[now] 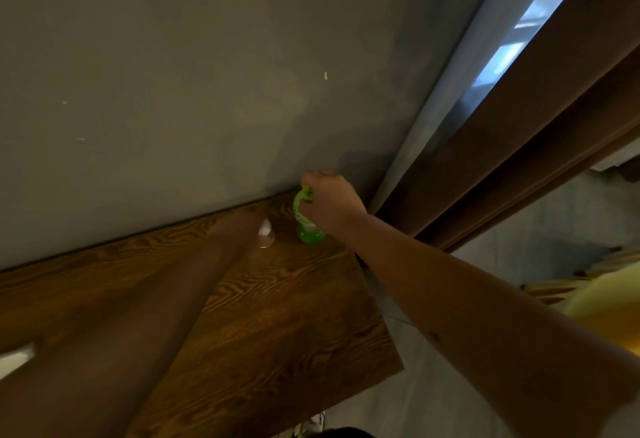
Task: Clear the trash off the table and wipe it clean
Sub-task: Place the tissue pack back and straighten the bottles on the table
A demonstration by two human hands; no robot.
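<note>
Your right hand [330, 205] has its fingers [306, 212] curled tight round the top of the green bottle [308, 226] standing on the worktop [277, 299] by the wall; it looks light, slippery plastic, so hold lower.

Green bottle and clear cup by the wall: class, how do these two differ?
The green bottle is coloured and taller; the clear cup is see-through and lower. The right hand grips the bottle's top; nothing touches the cup. Both stand on the wooden table near the wall.
</note>
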